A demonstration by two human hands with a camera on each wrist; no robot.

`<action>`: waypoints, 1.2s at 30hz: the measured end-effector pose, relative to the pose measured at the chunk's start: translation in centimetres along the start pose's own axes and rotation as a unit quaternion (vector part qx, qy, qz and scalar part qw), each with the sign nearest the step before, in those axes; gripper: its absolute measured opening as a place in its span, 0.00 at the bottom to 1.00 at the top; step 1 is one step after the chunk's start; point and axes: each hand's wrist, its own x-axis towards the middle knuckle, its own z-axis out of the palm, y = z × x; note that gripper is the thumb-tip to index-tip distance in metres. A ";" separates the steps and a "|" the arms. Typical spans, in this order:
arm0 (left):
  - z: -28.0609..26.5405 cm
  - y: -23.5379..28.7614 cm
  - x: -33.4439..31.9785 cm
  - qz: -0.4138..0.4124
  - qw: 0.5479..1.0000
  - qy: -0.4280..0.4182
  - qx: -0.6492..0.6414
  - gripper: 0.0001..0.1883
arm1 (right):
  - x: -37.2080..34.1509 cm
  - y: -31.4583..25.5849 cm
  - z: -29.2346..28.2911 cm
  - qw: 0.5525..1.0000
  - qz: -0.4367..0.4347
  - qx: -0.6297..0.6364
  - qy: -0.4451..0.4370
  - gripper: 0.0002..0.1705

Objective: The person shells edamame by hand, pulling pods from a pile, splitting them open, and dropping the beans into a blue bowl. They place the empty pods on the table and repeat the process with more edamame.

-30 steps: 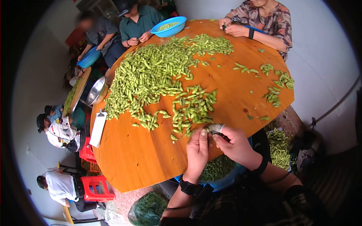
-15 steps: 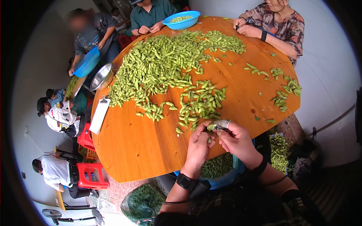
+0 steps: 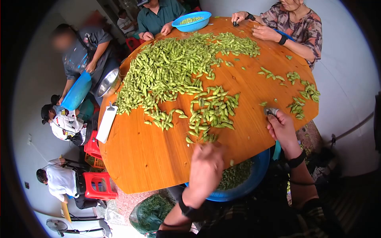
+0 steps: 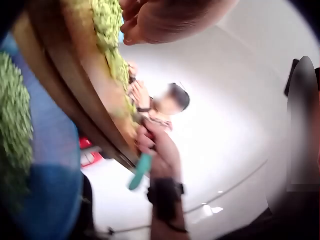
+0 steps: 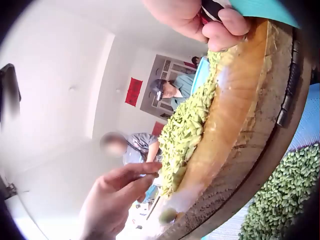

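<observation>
My left hand, blurred, is at the table's near edge beside the small pile of pods. Thumb and forefinger of that hand reach toward the pods in the right wrist view; whether they touch one, I cannot tell. Over the table to the right, my right hand curls round a small dark tool with a teal part. A grey covering is on one of its fingers. A small green piece shows above the blue basin, which holds loose green beans.
A large heap of pods covers the table's far left part, with scattered pods at right. A clipboard, a metal bowl and a blue bowl stand around the edge. Several people are around the tables.
My hands, together over the table edge before, are apart: the right moved right with the tool, the left stays near the small pile. At the left, a person's blue basin has moved lower.
</observation>
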 end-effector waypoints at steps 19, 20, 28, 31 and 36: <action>3.5 -3.3 1.7 -0.080 0.976 0.086 -0.181 0.12 | -3.2 -2.8 6.7 0.957 0.017 0.034 -0.289 0.09; 3.8 -3.3 1.3 -0.080 0.976 0.085 -0.182 0.12 | -3.3 -3.0 6.7 0.957 0.017 0.034 -0.288 0.09; 4.4 -1.8 0.8 -0.089 0.985 0.083 -0.122 0.20 | -3.6 -2.4 6.2 0.950 0.058 0.018 -0.306 0.09; 5.0 -2.0 0.2 -0.106 0.979 0.088 -0.148 0.19 | -3.9 -2.0 6.5 0.953 0.040 0.057 -0.296 0.09; 4.9 -1.7 -0.5 -0.189 0.942 0.059 -0.271 0.17 | -4.5 -1.8 7.0 0.946 0.087 0.134 -0.282 0.06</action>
